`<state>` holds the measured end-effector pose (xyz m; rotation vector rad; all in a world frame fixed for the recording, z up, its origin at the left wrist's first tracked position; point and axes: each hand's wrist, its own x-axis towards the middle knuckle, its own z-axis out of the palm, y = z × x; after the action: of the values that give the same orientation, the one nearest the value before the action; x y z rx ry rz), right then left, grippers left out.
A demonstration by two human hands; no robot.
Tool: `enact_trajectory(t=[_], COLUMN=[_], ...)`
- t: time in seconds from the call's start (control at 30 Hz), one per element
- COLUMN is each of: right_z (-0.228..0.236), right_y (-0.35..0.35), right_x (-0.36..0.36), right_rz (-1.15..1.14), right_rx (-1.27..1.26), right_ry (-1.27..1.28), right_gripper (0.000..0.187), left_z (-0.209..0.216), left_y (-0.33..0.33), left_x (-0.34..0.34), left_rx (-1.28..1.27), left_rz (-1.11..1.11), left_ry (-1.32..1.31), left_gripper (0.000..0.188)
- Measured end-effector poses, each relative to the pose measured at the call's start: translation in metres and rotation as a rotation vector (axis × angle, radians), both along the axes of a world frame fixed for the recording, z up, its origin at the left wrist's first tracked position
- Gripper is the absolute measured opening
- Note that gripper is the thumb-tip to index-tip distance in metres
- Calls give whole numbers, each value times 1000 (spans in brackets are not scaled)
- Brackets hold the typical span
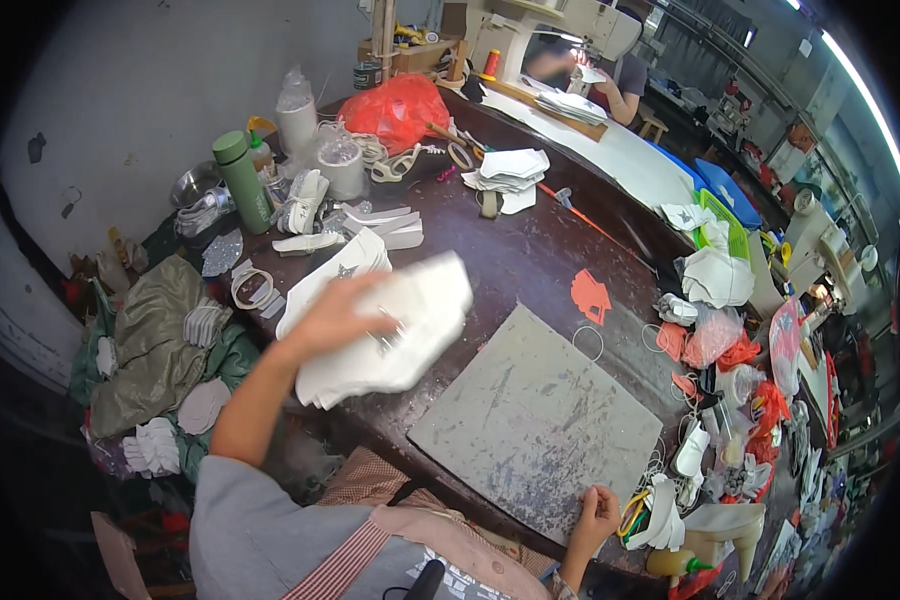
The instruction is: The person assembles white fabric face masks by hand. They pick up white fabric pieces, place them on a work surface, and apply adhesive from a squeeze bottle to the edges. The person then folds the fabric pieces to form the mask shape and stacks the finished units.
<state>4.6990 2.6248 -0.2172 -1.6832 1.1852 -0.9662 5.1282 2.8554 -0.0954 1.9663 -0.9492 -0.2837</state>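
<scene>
My left hand (338, 318) is closed round a thick stack of white cut pieces (410, 318), held tilted above the left part of the table and blurred by motion. A dark mark shows on the top piece near my fingers. Just behind that hand lies another pile of white pieces (362, 254), the uppermost bearing a dark star. My right hand (598, 512) is at the near right corner of a worn grey board (540, 420), fingers curled in. Whatever those fingers may hold is hidden. Beside it lie yellow-handled scissors (630, 514) and white curved pieces (660, 520).
A green bottle (240, 182), a red plastic bag (395, 112) and thread cones stand at the back left. Red cut pieces (590, 296) lie behind the board. Cluttered bags and scraps line the right edge. Another person (625, 85) works at a sewing machine (580, 30).
</scene>
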Motion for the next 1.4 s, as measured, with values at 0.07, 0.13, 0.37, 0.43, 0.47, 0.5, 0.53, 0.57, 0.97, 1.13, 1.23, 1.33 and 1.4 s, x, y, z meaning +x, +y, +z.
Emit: enact_trajectory(t=[0.07,0.13,0.37,0.43,0.47,0.5,0.53,0.57,0.97,1.13,1.23,1.33,1.4], right_z=[1,2,27,35,37,38,39,41,-41,-44,7,86,114], right_y=[-1,-2,19,25,26,25,23,23,-250,-272,-249,-178,-123], right_x=[2,6,22,20,15,13,11,7,-15,-15,-9,14,41], right_rz=[-1,-9,89,136,132,154,183,186,68,230,-56,56,331], right_rx=[-66,-64,-194,-193,-219,-247,-279,-246,-656,-355,-486,-571,-431], right_ry=[31,77,175,209,221,224,229,241,1045,1195,749,371,262], right_gripper=[11,11,11,12,13,13,14,13,10,15,10,12,17], left_z=[6,-40,-110,-108,-84,-76,-71,-66,-41,-13,19,51,64], left_y=[23,44,82,81,69,65,59,50,11,22,32,26,4], left_x=[44,100,145,150,137,136,136,133,40,-26,-70,-87,-88], left_rx=[-27,80,323,366,409,465,518,579,646,511,360,99,-34], left_rz=[63,94,169,89,0,-5,-2,19,55,119,19,-201,-399], left_ry=[71,-80,35,8,63,72,83,103,-438,-548,-550,-452,-218], left_gripper=[57,56,69,65,64,63,62,60,86,65,66,75,80])
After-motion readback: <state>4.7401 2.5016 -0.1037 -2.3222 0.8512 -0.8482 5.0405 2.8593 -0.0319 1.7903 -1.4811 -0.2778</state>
